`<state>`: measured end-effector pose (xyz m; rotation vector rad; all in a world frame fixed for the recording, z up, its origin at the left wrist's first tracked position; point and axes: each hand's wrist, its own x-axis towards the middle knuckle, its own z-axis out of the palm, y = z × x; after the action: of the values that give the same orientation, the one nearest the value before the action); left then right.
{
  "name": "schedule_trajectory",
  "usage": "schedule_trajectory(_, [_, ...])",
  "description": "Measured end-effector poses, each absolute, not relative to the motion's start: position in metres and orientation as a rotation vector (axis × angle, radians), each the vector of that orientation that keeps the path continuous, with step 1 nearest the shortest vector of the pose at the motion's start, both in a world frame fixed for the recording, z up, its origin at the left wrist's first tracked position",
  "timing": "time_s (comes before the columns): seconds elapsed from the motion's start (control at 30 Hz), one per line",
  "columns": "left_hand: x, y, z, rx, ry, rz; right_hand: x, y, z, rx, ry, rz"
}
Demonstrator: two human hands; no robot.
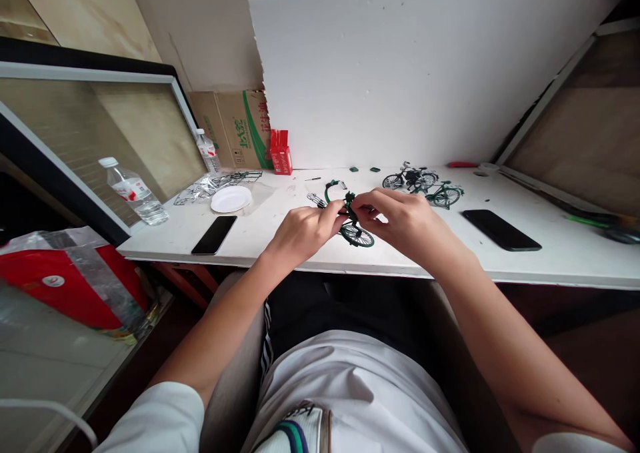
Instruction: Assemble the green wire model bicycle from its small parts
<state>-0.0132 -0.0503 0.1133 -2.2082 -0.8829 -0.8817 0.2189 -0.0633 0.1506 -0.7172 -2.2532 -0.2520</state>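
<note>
A small dark green model bicycle (358, 235) is held just above the white table (270, 239), near its front edge. My left hand (306, 229) pinches its frame from the left, thumb and forefinger closed. My right hand (395, 216) closes on its upper part from the right, with the fingertips touching dark green parts. One spoked wheel shows below my fingers. Behind my left hand lies a curved green piece (328, 190). Further back on the right stand a black model bicycle (407, 176) and a green one (445, 194).
Phones lie left (215, 235) and right (501, 229). At the left are a white plate (231, 199), clear packaging (200, 189) and two water bottles (137, 191) (207, 151). A red box (281, 153) and a cardboard carton (235, 129) stand behind. A white board (390, 73) rises at the back.
</note>
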Motion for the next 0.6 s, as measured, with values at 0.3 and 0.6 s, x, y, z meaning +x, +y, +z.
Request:
schedule_trajectory(0.3, [-0.012,-0.060,0.118,-2.450,-1.154,-0.888,0.215,-0.054,0.147,-0.823,-2.170,0.127])
schedule_trajectory(0.6, [-0.010,-0.054,0.115,-2.640,-1.408,-1.442,0.216,-0.054,0.153,-0.854,-1.975,0.646])
